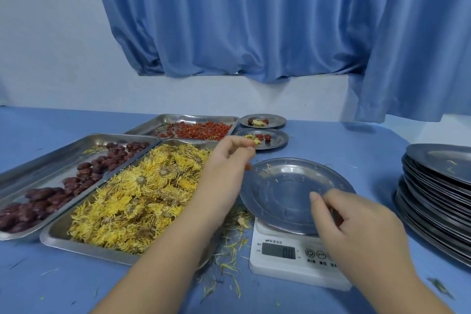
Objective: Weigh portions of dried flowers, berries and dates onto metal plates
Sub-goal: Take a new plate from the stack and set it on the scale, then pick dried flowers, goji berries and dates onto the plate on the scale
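Our left hand (229,158) hangs over the far left edge of the plate (288,186) that sits on the white scale (277,270). Its fingers are bunched up. A small red bit shows just under them, but we cannot tell if we hold it. Our right hand (356,224) is at the near right edge of that plate, thumb lying on the metal, fingers curled. We cannot tell if it grips the rim. Only a few yellow bits lie on the plate.

To the left are three trays on the blue table (356,148): yellow dried flowers (132,199) nearest, dark dates (51,193) beside them, red berries (201,130) behind. Two small filled plates (275,140) sit just right of the berries. A stack of plates (438,199) stands at the far right. Loose petals (229,250) lie by the scale.
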`<action>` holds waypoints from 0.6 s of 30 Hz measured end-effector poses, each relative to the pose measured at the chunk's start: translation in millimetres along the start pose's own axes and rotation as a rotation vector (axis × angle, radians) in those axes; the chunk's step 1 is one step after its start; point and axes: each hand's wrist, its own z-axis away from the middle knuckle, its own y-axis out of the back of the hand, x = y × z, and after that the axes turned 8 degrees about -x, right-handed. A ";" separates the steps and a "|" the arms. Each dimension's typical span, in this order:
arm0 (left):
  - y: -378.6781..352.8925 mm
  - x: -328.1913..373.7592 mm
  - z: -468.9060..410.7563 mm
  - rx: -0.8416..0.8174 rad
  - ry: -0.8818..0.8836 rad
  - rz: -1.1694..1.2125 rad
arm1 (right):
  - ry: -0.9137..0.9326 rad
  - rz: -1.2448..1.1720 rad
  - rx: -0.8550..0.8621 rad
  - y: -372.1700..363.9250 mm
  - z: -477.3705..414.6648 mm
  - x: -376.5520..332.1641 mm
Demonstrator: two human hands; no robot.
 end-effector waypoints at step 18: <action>109.9 -24.8 -108.2 -0.570 0.134 -1.573 | -0.026 -0.035 -0.044 -2.7 -0.9 -1.3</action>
